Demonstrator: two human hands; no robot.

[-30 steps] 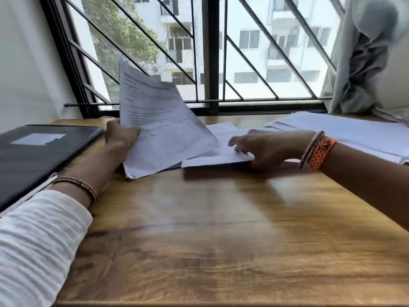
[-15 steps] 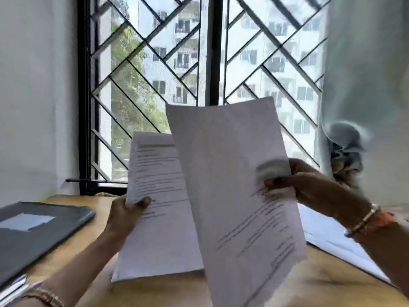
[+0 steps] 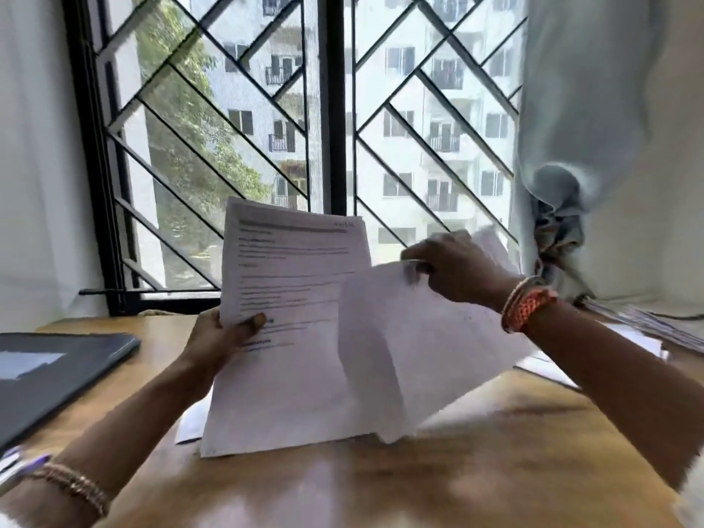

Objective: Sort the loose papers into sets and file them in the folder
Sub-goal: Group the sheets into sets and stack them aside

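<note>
Sorting step, by the look of it: two sheets up for comparison, nothing filed yet. Left hand (image 3: 219, 339) pinches the printed sheet (image 3: 289, 310) at its left edge, thumb on the text side. Right hand (image 3: 453, 266) grips the second sheet (image 3: 411, 344) by its top edge; it's blurred and bowed. Both stand above the desk (image 3: 495, 470). Folder (image 3: 49, 375) lies closed at far left; more papers (image 3: 644, 325) lie at far right. Next move, probably: match the pair, stack squarely.
</note>
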